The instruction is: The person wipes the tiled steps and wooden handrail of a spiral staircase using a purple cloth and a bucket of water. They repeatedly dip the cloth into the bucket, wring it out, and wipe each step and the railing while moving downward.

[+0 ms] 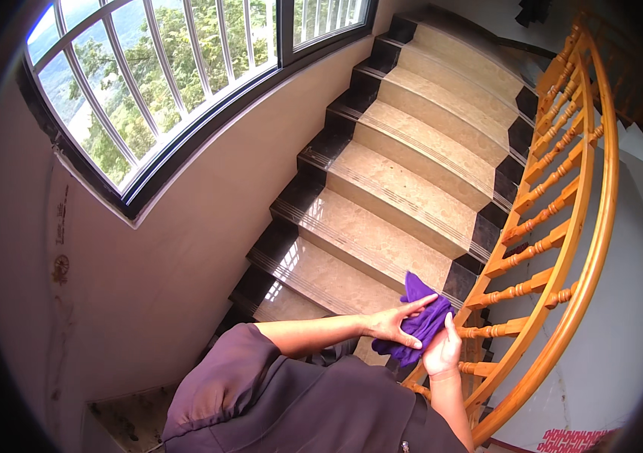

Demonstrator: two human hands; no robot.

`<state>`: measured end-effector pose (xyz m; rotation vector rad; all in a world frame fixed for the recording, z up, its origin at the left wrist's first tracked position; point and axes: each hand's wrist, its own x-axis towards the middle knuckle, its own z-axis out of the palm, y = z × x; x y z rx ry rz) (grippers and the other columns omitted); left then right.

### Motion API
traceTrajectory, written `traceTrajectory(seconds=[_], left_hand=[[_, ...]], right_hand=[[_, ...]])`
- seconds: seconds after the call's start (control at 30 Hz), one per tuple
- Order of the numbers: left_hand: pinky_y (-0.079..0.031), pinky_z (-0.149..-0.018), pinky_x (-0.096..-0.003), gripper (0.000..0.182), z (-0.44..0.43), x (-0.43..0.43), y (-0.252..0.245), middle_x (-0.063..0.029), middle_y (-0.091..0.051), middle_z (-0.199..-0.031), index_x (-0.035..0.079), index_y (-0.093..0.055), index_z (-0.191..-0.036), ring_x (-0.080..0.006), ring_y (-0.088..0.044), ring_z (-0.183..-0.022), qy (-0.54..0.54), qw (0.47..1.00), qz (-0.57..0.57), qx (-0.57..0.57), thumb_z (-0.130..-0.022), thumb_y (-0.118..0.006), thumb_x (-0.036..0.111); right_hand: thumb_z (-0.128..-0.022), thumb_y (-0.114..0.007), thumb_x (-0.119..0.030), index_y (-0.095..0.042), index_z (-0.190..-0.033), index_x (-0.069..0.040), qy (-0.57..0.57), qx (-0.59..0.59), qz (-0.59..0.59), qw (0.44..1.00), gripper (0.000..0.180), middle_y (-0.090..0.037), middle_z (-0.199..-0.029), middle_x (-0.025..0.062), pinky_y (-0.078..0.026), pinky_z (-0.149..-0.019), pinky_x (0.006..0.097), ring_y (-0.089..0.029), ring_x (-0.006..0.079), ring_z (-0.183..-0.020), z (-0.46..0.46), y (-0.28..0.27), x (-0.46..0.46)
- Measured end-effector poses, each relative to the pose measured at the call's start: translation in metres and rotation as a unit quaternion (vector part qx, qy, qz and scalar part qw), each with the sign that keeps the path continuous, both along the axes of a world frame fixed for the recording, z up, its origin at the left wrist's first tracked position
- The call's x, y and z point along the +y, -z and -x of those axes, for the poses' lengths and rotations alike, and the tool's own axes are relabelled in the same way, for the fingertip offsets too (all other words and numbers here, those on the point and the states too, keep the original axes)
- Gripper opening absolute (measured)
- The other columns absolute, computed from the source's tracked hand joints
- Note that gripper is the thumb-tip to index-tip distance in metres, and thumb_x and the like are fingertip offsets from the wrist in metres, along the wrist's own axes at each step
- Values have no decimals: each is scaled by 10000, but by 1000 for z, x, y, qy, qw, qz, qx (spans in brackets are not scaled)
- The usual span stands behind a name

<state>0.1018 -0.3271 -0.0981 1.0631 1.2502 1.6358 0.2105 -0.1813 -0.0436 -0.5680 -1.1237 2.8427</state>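
A crumpled purple cloth (433, 318) is bunched between my two hands, in front of my body and close to the wooden railing. My left hand (394, 327) lies over the cloth, with thumb and fingers spread across its folds. From the other side my right hand (443, 350) supports it, palm turned up and thumb raised along its edge. One corner of the cloth points up past my left fingertips, and other folds hang below. The right fingers are mostly hidden behind the cloth.
Beige stone stairs (381, 187) with black edges run away in front of me. A turned-wood balustrade (545, 249) and its curved handrail (601, 243) line the right side. At left is a wall (208, 226) below a barred window (185, 73).
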Motion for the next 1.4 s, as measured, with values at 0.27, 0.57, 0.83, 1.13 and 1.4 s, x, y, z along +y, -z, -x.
traceTrajectory(seconds=[0.27, 0.57, 0.83, 1.13, 1.4], left_hand=[[-341, -1152, -447, 1237, 93, -29, -60, -275, -360, -1519, 197, -19, -1605, -365, -375, -1410, -23, 996, 73, -44, -737, -892, 315], [-480, -1010, -360, 1053, 126, 6, -105, -250, -610, -1286, 60, -420, -1479, -341, -613, -1164, 109, 936, 294, 161, -633, -893, 469], [-295, -1166, -524, 1191, 131, 27, -92, -283, -293, -1555, 131, -300, -1550, -511, -289, -1417, -75, 904, 221, 360, -594, -887, 534], [-510, -949, -342, 322, 94, 64, -63, -78, -699, -1135, 5, -661, -1178, -163, -645, -1034, 27, 977, 95, -189, -868, -715, 69], [-402, -1127, -468, 540, 99, 108, -48, -144, -598, -1356, 55, -489, -1403, -288, -575, -1251, 56, 787, 72, -611, -987, -574, 388]], right_hand=[[-1040, -475, -328, -478, -1387, 10, -41, -32, 43, 998, 485, -551, -1393, 139, -368, -1133, 422, -524, 269, -1284, 103, -60, -5], [-1028, -526, -265, -576, -1244, 69, 20, -83, -73, 994, 401, -612, -1285, 158, -407, -1095, 406, -573, 267, -1221, 85, -89, 17], [-1036, -511, -248, -566, -1266, 77, 20, -90, -82, 992, 401, -626, -1282, 150, -426, -1052, 399, -583, 256, -1207, 89, -115, 48], [-1005, -606, -353, -676, -1100, 27, -113, -161, -344, 918, 398, -593, -975, 42, -477, -794, 282, -598, 126, -897, 84, -121, 86], [-940, -668, -182, -624, -1259, -23, 120, -242, -699, 663, 359, -626, -1162, 139, -551, -844, 322, -651, 198, -976, -10, -156, 253]])
